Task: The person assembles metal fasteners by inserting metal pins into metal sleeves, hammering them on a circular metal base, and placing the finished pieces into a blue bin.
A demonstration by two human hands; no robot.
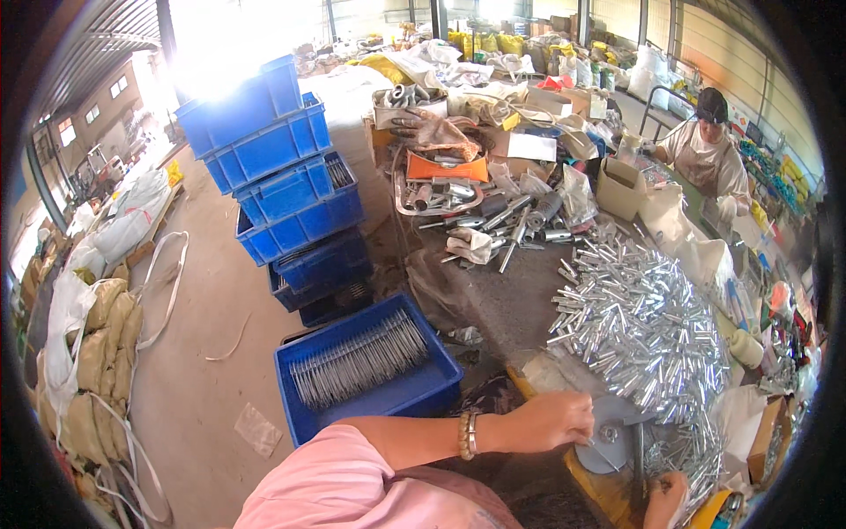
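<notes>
My left hand [564,420], a bracelet at its wrist, reaches across the work surface with its fingers closed in a pinch. A thin metal rod [603,453] seems to run from those fingertips over a round grey disc [608,421]. My right hand [667,499] shows only in part at the lower edge; its fingers look curled, and what they hold is hidden. Beside the disc stands a narrow metal bar [639,451]. A large heap of shiny metal tubes [639,322] spreads beyond both hands. Left of my arm, a blue crate [295,410] holds rows of thin metal rods [361,357].
Stacked blue crates [300,207] rise at the left. Farther back lie a glove [436,132], an orange container [448,167] and larger metal parts [515,220]. A co-worker [709,154] is at the far right, near a cardboard box [621,187]. Sacks [106,331] line the left.
</notes>
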